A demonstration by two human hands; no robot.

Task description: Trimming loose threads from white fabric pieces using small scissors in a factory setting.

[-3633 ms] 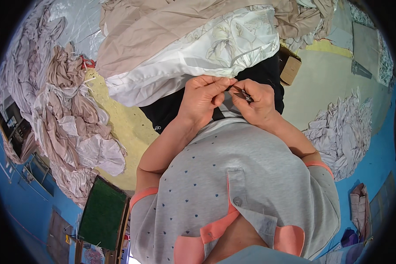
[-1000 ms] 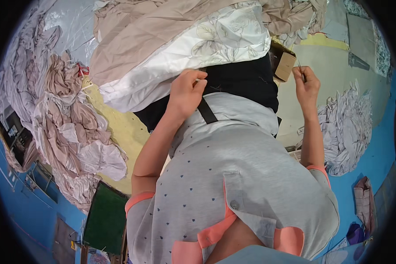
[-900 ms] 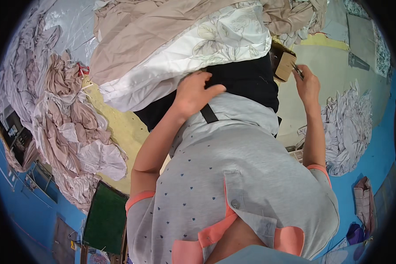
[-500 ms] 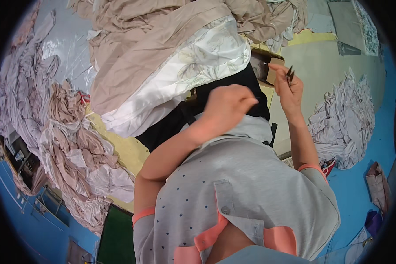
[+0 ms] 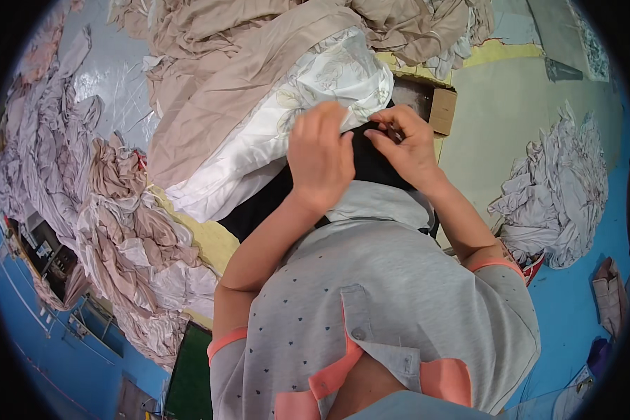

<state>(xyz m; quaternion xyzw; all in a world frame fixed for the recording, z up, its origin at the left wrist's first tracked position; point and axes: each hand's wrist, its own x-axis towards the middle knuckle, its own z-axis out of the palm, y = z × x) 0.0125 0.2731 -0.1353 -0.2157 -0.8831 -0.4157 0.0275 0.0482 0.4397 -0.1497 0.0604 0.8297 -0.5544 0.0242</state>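
A large beige cloth [image 5: 217, 105] with a white, leaf-printed side [image 5: 329, 73] lies over my lap, across black trousers [image 5: 262, 203]. At its near edge my left hand [image 5: 320, 157] is closed with fingers curled on the white cloth, slightly blurred. Close by on the right, my right hand [image 5: 407, 145] pinches the hem between thumb and forefinger. Something dark shows inside its curled fingers. It looks like the small pointed thread snips from the earlier frame, now mostly hidden.
Beige cloth [image 5: 427, 28] is heaped ahead. Crumpled lilac-grey cloth [image 5: 42, 161] and beige-white cloth [image 5: 133, 245] pile up at left. Another pale heap [image 5: 556, 189] lies right, on blue floor [image 5: 560, 301]. An open cardboard box [image 5: 443, 112] sits beyond my right hand.
My right hand has come down and left from its raised position to the cloth's hem. My left hand has moved up and slightly left onto the white edge. The snips' blades no longer show clearly.
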